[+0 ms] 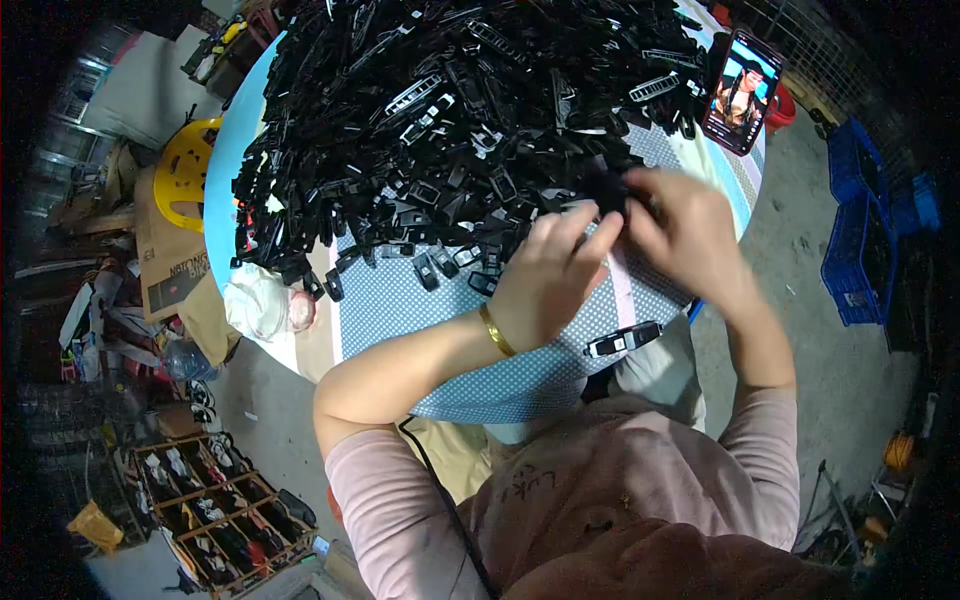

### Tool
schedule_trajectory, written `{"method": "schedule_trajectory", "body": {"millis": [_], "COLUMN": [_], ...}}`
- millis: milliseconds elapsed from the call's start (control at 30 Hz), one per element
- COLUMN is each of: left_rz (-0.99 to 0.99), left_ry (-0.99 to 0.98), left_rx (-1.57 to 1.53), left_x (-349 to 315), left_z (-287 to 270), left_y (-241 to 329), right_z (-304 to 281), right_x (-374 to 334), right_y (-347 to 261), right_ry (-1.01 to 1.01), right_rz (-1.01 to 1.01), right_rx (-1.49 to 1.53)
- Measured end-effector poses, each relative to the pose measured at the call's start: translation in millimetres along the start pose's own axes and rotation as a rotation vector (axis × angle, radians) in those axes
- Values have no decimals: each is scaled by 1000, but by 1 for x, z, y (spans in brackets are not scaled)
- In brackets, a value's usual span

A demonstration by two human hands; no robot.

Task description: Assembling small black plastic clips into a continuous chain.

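Observation:
Over the near part of the pile of black plastic parts, both hands come together. A dark, blurred black plastic part is between their fingertips; its exact shape is smeared. My left hand, with a gold bracelet at the wrist, has its fingers bent in toward the part. From the other side, my right hand pinches at it, blurred by motion. Close to the table's near edge, below the hands, lies a single black part with a silvery face. Many parts in the pile carry similar silver or grey frames.
The pile covers much of the round table, whose dotted cloth shows in front. A phone with a lit screen stands at the back right. A crumpled white bag sits at the left edge. Blue crates and a yellow stool flank the table.

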State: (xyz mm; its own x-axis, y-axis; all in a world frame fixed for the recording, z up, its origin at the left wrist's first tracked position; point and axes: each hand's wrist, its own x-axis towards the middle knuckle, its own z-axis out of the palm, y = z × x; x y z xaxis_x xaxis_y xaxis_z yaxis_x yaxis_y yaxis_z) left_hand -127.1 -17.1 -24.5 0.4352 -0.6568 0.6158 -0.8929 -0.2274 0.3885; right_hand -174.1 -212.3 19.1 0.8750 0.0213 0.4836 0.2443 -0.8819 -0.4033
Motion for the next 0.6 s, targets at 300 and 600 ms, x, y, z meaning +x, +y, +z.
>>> {"method": "schedule_trajectory", "body": {"millis": [300, 600], "left_rz": [-38, -260], "left_ry": [-132, -206], "left_rx": [-209, -486], "left_x": [-4, -9], "left_z": [-3, 4], "left_y": [19, 6], "right_z": [-26, 17], "right_x": [-43, -26], "right_y": [10, 72], "right_ry": [-223, -4], "right_rz": [43, 27], "right_rx": [384, -77]}}
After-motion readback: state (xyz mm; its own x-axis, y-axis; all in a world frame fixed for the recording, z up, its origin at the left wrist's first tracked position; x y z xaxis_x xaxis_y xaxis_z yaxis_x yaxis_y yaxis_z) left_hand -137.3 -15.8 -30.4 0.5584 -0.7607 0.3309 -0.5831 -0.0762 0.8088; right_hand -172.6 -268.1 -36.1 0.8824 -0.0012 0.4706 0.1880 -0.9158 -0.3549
